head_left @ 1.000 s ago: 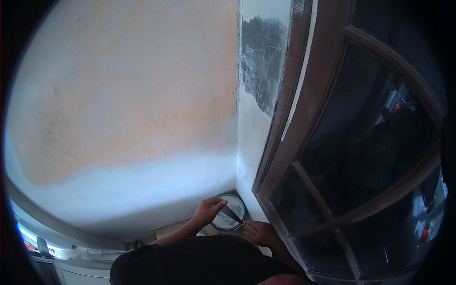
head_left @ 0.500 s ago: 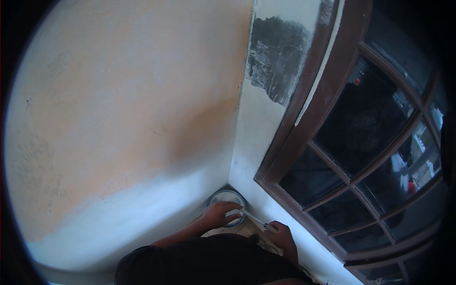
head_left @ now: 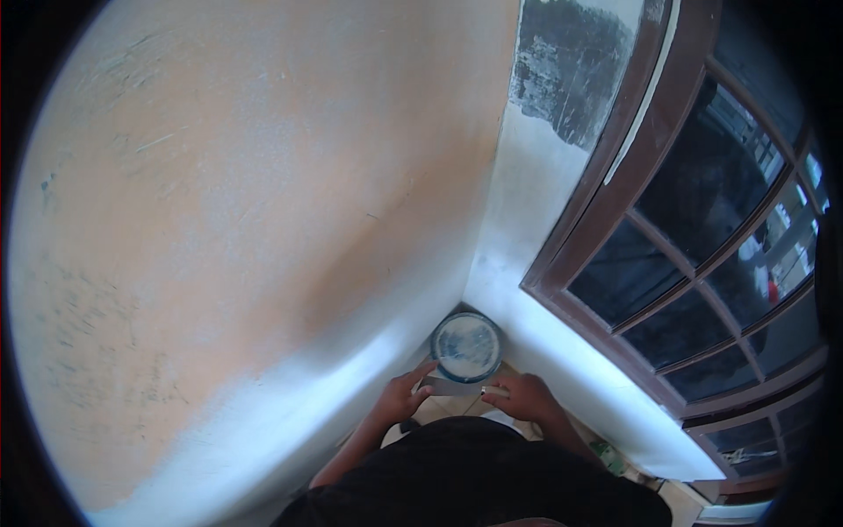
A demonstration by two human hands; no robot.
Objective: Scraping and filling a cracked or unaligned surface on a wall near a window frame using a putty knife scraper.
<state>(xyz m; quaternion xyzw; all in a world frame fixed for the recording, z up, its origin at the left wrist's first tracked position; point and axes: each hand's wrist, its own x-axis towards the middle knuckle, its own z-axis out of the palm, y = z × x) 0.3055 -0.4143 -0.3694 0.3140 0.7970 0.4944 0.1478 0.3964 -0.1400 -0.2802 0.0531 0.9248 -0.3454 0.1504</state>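
In my right hand (head_left: 524,398) is the light handle of a putty knife, with the fingers closed around it. Its flat grey blade (head_left: 454,386) points left, held level in front of my body. My left hand (head_left: 400,397) is at the blade's far end, thumb against the metal and index finger reaching up beside it. Just beyond the blade, a round bucket (head_left: 436,362) with a dark rim stands on the floor in the corner. Whitish paste (head_left: 468,344) is smeared in it. My fingertips partly hide the blade's left end.
On the left rises a wall (head_left: 263,202) with patchy orange and white coating. A narrow white wall bears a dark grey patch (head_left: 571,70). To the right is a brown-framed paned window (head_left: 694,272). Something green (head_left: 606,455) lies low beside my right arm.
My view has shifted, so the corner and bucket appear farther right and higher. My hands have drawn back from over the bucket, uncovering it, and the blade now lies level rather than slanted.
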